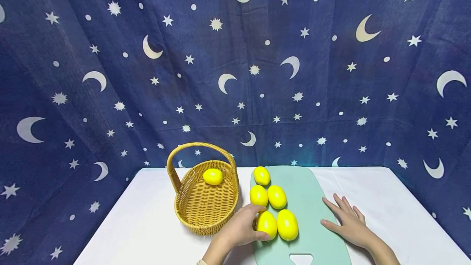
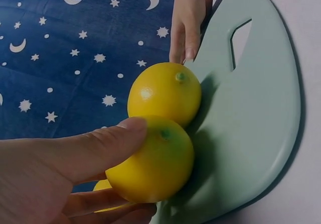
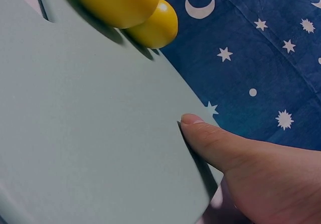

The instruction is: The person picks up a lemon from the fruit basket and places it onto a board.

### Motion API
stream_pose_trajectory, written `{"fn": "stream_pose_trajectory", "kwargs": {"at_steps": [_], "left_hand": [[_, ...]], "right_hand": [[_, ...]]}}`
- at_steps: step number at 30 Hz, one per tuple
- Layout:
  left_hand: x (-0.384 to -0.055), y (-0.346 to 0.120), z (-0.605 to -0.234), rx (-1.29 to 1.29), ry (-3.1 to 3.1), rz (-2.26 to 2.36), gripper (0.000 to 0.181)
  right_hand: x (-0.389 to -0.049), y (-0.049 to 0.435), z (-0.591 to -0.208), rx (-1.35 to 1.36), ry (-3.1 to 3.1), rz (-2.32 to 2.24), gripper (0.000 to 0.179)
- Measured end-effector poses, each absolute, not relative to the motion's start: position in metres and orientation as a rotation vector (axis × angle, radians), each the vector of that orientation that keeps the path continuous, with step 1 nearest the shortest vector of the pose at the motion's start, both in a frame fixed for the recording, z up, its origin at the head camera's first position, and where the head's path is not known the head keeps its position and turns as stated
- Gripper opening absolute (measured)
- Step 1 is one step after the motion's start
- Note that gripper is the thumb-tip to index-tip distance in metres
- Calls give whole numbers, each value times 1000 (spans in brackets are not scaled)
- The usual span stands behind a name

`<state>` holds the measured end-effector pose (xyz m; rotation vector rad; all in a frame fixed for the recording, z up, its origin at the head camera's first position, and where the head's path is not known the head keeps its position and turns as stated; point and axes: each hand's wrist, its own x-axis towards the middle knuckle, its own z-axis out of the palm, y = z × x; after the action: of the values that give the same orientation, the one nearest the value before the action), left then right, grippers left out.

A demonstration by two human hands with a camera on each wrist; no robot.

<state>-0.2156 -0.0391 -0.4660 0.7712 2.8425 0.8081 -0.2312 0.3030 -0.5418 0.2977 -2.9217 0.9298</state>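
Observation:
My left hand (image 1: 240,227) grips a yellow lemon (image 1: 267,225) at the near left of the pale green cutting board (image 1: 312,216); the left wrist view shows the thumb across its side and fingers beneath. Touching that lemon is a second lemon (image 1: 288,225), just to its right. Several more lemons lie farther back on the board, among them one lemon (image 1: 262,176) near the far edge. With fingers spread, my right hand (image 1: 349,222) is at the board's right edge and holds nothing. In the right wrist view its thumb (image 3: 210,138) is over the board.
Left of the board stands a woven wicker basket (image 1: 180,212) with a tall arched handle, and one lemon (image 1: 212,176) lies inside. The table has a white cover (image 1: 147,216). A dark blue cloth (image 1: 257,23) with moons and stars hangs behind.

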Motion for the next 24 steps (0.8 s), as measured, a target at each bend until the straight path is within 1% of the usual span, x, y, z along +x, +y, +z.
{"fn": "stream_pose_trajectory", "kwargs": {"at_steps": [11, 15, 19, 24], "left_hand": [[-217, -43, -462, 812, 2845, 736, 67], [-214, -48, -452, 833, 2832, 751, 66], [-214, -66, -433, 802, 2778, 923, 60], [-228, -106, -418, 658, 2804, 1191, 51]], "right_hand": [[-231, 303, -542, 287, -2928, 938, 77], [-231, 303, -543, 282, -2938, 944, 77], [-231, 304, -542, 292, -2928, 930, 76], [-231, 303, -543, 285, -2930, 908, 75]]}}
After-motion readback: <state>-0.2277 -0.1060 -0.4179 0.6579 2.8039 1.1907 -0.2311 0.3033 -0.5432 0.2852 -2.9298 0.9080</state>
